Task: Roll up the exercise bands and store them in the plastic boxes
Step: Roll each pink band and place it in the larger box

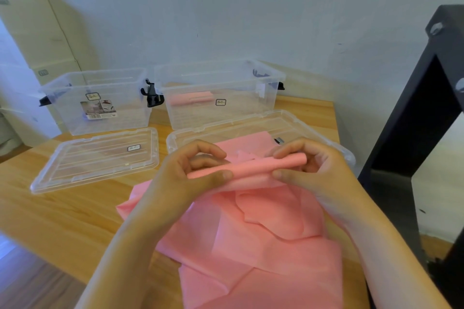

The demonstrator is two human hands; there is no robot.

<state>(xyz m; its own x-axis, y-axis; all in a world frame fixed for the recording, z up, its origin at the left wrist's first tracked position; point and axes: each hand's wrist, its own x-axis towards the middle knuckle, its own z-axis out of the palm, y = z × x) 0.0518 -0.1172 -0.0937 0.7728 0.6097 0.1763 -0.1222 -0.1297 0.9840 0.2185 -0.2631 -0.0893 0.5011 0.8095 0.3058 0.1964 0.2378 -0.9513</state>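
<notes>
A pink exercise band (266, 238) lies crumpled across the wooden table in front of me, its far end wound into a thin roll (251, 167). My left hand (190, 170) pinches the roll's left end between thumb and curled fingers. My right hand (308, 165) pinches its right end the same way. Two clear plastic boxes stand open at the back: the left box (96, 101) looks bare inside, the right box (218, 95) holds a rolled pink band (192, 99).
Two clear lids lie flat on the table (62, 211): one at the left (95, 159), one (253, 125) partly under the band. A black frame (431, 98) stands at the right edge. Cardboard boxes (42, 30) are stacked at the far left by the wall.
</notes>
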